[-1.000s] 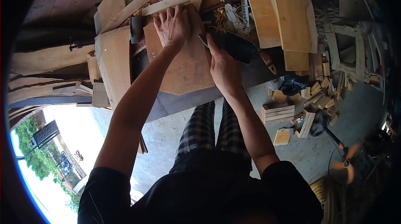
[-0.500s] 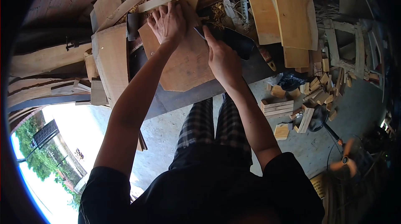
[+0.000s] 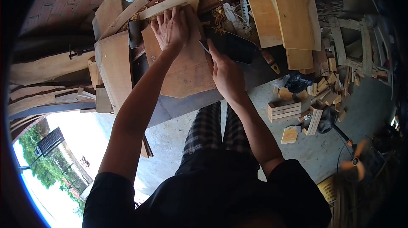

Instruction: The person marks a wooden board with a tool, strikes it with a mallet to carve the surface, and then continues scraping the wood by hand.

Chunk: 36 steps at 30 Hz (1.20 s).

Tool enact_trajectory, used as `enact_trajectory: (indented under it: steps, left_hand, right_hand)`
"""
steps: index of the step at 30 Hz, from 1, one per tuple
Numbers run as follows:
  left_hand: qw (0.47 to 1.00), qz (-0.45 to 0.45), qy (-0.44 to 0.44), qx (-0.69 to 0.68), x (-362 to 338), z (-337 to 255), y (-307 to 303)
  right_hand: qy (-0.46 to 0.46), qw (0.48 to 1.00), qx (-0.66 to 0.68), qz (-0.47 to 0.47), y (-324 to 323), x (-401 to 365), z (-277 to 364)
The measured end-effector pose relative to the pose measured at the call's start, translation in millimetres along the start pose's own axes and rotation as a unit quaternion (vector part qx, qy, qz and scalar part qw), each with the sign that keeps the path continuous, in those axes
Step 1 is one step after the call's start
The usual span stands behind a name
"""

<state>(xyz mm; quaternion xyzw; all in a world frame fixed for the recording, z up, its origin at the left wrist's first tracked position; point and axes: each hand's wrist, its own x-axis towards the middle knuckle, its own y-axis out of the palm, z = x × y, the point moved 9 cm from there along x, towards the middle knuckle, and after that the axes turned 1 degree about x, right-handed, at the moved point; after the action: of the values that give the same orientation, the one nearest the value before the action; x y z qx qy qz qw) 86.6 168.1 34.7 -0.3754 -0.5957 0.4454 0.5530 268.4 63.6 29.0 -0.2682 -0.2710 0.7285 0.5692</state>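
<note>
My left hand [image 3: 171, 30] lies on a reddish-brown wooden board [image 3: 182, 72], fingers spread and slightly bent near its far end. The board rests on a dark worktop [image 3: 170, 108]. In my right hand [image 3: 228, 75], at the board's right edge, is a thin-bladed tool [image 3: 204, 46]; the fingers wrap its handle and the index finger stretches along it. Most of that tool is hidden by the hand, so its exact kind cannot be told. Just right of it lies a flat black object [image 3: 241, 48].
A paintbrush [image 3: 270, 60] and stacked pale boards [image 3: 297, 13] are on the right. A measuring tape [image 3: 243, 0] and wood shavings [image 3: 219, 17] lie at the back. Offcuts [image 3: 327, 89] and a fan [image 3: 356, 162] stand on the floor. Another board [image 3: 114, 68] is at left.
The view has shifted a little, so the worktop sits slightly lower in it. Both hands keep nearly the same places on the board; the right hand's tool stays at its edge.
</note>
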Motion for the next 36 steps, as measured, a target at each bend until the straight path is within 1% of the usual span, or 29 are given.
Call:
enact_trajectory:
  steps: [2,4,7,10,12,13,14,17,18,20,21,24,26,28,29,30,31,32,34,36]
  left_hand:
    - [0.999,0.024,-0.034,-0.026,-0.8,5.0,1.9]
    - [0.999,0.034,-0.022,-0.025,-4.5,2.1,1.4]
    - [0.998,0.046,-0.012,-0.032,0.0,-0.8,-0.4]
    - [0.998,0.053,-0.016,-0.043,-1.7,0.7,1.6]
    - [0.995,0.034,-0.088,-0.018,-0.2,10.9,0.5]
    - [0.998,0.039,-0.043,-0.03,1.7,3.8,0.3]
    - [0.998,0.036,-0.04,-0.03,1.3,1.7,-1.9]
    - [0.999,0.043,-0.016,-0.023,2.2,-3.0,-4.3]
    - [0.999,0.044,-0.018,-0.024,4.1,-3.0,-4.0]
    - [0.995,0.067,-0.068,-0.029,2.7,7.5,0.7]
    - [0.995,0.066,-0.069,-0.031,4.2,8.0,1.1]
    - [0.998,0.046,-0.044,-0.03,4.5,3.7,2.3]
    - [1.0,0.005,-0.009,-0.025,5.1,-1.6,-5.5]
    - [0.999,0.032,-0.02,-0.015,3.7,-1.4,-3.1]
    - [0.996,0.07,-0.05,-0.025,3.9,1.5,-3.3]
    - [0.991,0.102,-0.077,-0.034,5.1,6.1,0.8]
    - [0.996,0.065,-0.045,-0.036,4.8,2.9,-0.8]
    - [0.996,0.068,-0.044,-0.035,-0.6,3.1,1.9]
    - [1.0,0.017,-0.014,-0.012,4.0,0.9,-0.4]
    - [0.999,0.04,-0.028,-0.011,5.1,2.7,2.5]
  right_hand:
    - [0.006,1.0,0.012,-0.004,7.2,27.1,-4.1]
    - [-0.012,1.0,-0.027,-0.009,8.6,43.5,-1.5]
    - [-0.025,1.0,-0.007,-0.006,-0.2,9.2,2.4]
    - [-0.026,0.999,-0.03,-0.016,-0.2,17.5,4.8]
    - [-0.028,0.999,-0.041,-0.022,2.9,31.2,4.1]
    - [-0.029,0.998,-0.049,-0.028,2.1,34.6,3.4]
    - [-0.03,0.998,-0.048,-0.033,-0.3,27.5,3.4]
    - [-0.019,1.0,-0.024,-0.007,-0.4,18.5,3.6]
    - [-0.015,1.0,-0.022,-0.01,-1.4,19.1,3.7]
    - [-0.011,1.0,-0.019,-0.006,1.4,18.2,4.1]
    - [-0.015,1.0,-0.028,-0.002,2.6,26.8,3.7]
    - [-0.008,0.999,-0.035,0.006,-2.2,15.8,0.9]
    - [-0.005,1.0,-0.026,0.011,0.3,14.3,4.4]
    - [0.0,1.0,-0.006,0.009,1.0,7.7,0.5]
    - [0.004,1.0,-0.007,0.015,6.9,12.5,-2.7]
    - [-0.011,1.0,-0.018,-0.007,10.0,31.1,-1.9]
    - [-0.029,0.999,-0.03,-0.031,9.3,43.0,-0.2]
    - [-0.026,0.999,-0.029,-0.03,8.1,38.0,1.1]
    - [-0.023,0.999,-0.039,-0.02,4.1,31.9,3.7]
    - [-0.022,0.999,-0.027,-0.006,-0.2,21.0,6.9]
